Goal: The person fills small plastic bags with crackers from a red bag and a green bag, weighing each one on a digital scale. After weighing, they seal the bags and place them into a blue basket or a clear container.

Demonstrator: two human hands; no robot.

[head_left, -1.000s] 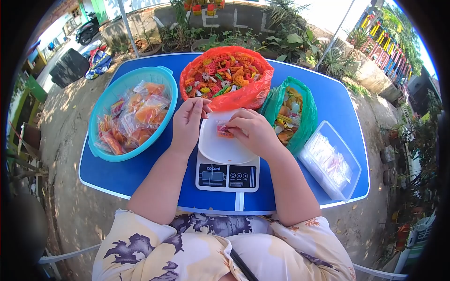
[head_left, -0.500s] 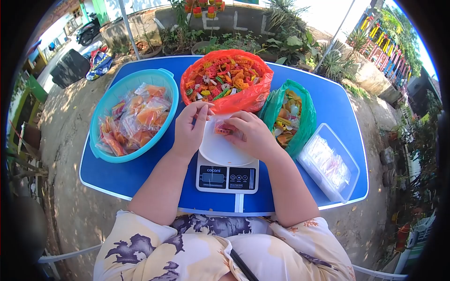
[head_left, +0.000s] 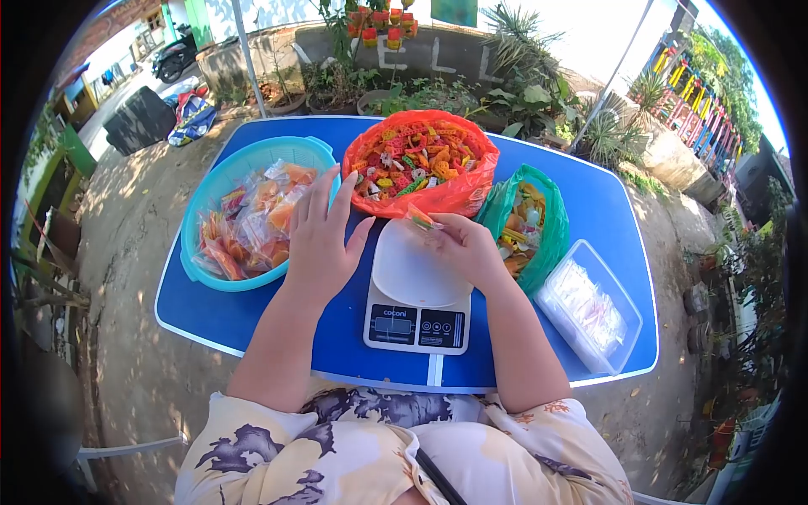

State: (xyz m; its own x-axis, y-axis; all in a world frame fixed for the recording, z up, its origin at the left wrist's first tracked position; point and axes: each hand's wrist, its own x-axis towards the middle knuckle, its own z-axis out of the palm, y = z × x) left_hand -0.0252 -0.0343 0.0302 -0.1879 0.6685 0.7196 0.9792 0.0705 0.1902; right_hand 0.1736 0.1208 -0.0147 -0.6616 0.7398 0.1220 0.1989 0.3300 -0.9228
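My left hand (head_left: 324, 240) is raised with fingers apart and empty, between the turquoise basket (head_left: 195, 267) of filled clear packets and the kitchen scale (head_left: 417, 328). My right hand (head_left: 467, 248) pinches a small clear packet (head_left: 421, 220) with colorful pieces inside, over the upper right part of the scale's white plate (head_left: 412, 273). Behind the plate sits a red plastic bag (head_left: 454, 194) of red, orange, yellow and green pieces. A green plastic bag (head_left: 551, 231) with yellowish pieces stands right of my right hand.
A clear plastic box (head_left: 627, 358) holding empty-looking clear bags lies at the right of the blue table (head_left: 337, 358). Beyond the table are potted plants, a low wall and two thin poles.
My left hand has moved left and opened, away from the plate. My right hand has lifted the packet off the plate. The view has shifted slightly, with the table lower in it.
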